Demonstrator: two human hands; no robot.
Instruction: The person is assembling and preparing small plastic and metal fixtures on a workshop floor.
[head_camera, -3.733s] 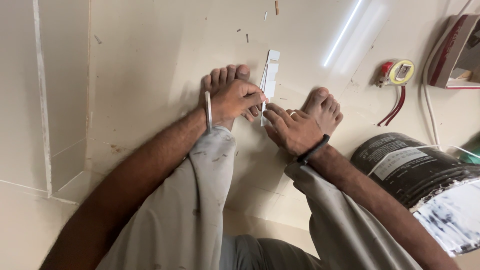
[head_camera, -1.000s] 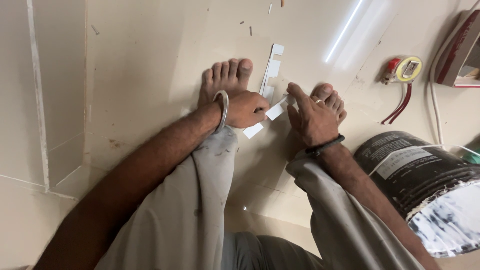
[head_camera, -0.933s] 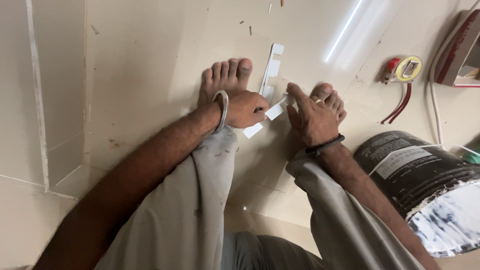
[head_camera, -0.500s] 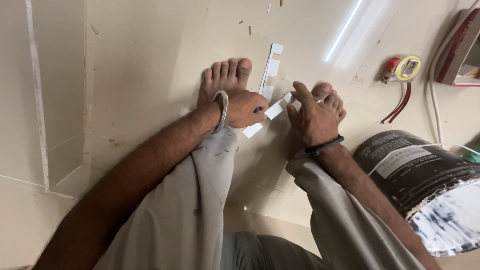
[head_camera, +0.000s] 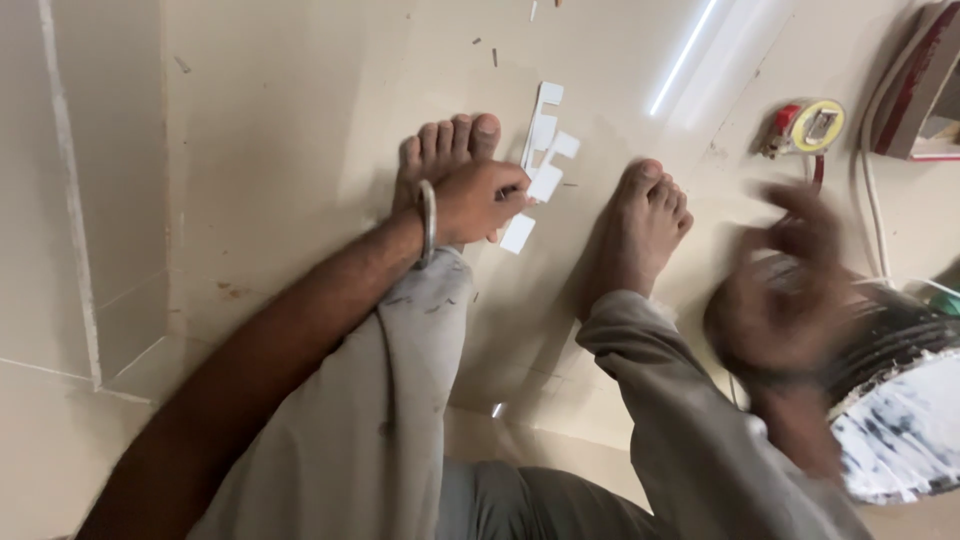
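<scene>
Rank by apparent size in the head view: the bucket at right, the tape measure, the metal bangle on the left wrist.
1. Bucket, largest, though cut off by the frame and nearer the camera.
2. Tape measure.
3. Metal bangle: looks close to the tape measure, so this order is unsure.

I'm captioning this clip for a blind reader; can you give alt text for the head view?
The left hand holds a notched white strip down on a beige floor between two bare feet. The right hand, motion-blurred, is lifted above a dark bucket; a tape measure lies beyond.
</scene>
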